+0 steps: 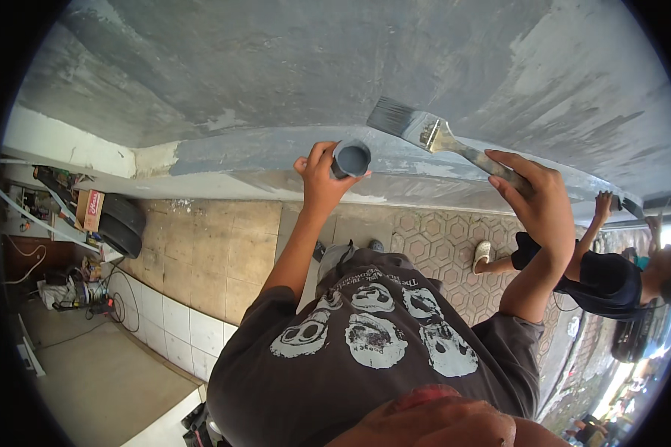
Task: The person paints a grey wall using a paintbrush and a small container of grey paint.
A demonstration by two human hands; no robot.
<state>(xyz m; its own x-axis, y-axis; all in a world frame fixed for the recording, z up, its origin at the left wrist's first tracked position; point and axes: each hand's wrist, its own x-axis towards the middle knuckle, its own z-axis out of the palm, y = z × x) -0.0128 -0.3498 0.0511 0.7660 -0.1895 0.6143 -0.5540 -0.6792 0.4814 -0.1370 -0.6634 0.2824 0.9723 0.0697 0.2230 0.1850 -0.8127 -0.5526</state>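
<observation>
My left hand (323, 177) is closed round a small dark cup (340, 165) with grey paint (353, 159) inside. The cup is held just in front of a grey-painted ledge (253, 149). In my right hand (538, 195) is the handle of a wide flat paintbrush (431, 132), its bristles coated grey and pointing up and to the left. The bristles lie in front of the grey wall (298, 67), near the ledge; I cannot tell whether they touch it. Streaks and lighter patches mark the wall.
A co-worker (604, 279) at the right reaches a hand (603, 204) to the same wall. Tyres (121, 226), a cardboard box (91, 211) and cluttered tools stand at the left. Below are tan floor tiles (209, 249) and hexagonal paving (440, 238); a white-tiled low wall (179, 320) runs at lower left.
</observation>
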